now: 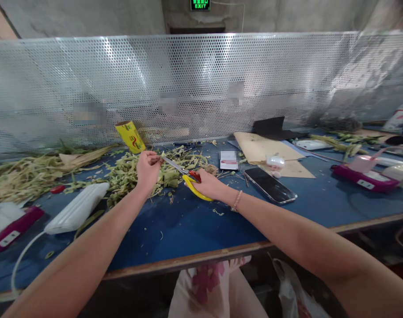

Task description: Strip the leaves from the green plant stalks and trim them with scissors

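Note:
My right hand (212, 184) is closed round the yellow and red handles of a pair of scissors (174, 164). The metal blades point left, and their tips reach the fingertips of my left hand (147, 170). Thumb and fingers of that left hand are pinched together; whatever small piece they hold is too small to make out. Beneath and around both hands spreads a heap of pale green dried plant pieces (123, 176), with loose bits scattered on the blue tabletop (184, 229).
A yellow tube (131, 137) leans behind the heap. White power strip (77, 210) and plant stalks (19, 176) lie left. Rightward are a small white box (228, 160), a phone (271, 184), brown paper (261, 148) and a magenta socket block (365, 179). A perforated metal screen (201, 66) stands behind.

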Demonstrator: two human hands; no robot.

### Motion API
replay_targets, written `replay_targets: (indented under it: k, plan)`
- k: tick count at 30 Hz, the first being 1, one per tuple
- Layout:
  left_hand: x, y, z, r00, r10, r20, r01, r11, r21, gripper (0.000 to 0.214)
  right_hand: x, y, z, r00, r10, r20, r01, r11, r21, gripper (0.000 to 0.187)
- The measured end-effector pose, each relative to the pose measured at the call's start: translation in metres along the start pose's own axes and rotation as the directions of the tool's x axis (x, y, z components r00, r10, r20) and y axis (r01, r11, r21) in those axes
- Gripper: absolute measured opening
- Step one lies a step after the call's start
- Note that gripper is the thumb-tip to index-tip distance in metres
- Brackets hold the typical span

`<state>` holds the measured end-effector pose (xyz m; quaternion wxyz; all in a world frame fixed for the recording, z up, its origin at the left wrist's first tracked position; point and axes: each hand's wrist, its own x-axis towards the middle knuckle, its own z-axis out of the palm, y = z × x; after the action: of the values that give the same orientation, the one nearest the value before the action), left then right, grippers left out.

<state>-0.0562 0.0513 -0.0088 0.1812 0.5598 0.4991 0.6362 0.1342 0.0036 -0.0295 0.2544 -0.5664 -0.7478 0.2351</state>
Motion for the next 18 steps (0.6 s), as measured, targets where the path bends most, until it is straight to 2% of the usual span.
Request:
replay_targets:
  k: [8,18]
  plan:
    - [-0.0035,0.0055,0.0015,0.999,-0.025,0.023,0.026,1.000,-0.007,0.026,-0.0026,-0.0022,-0.0028,1.000,0.004,0.007,-0.004,1.000,0.011,0.037]
    - [-0.0034,0.0022,-0.0003,0.999,0.039,0.022,-0.041,0.996,0.073,0.026,0.0013,0.0010,-0.0003,0.999,-0.029,0.016,0.029,0.999,0.013,0.028]
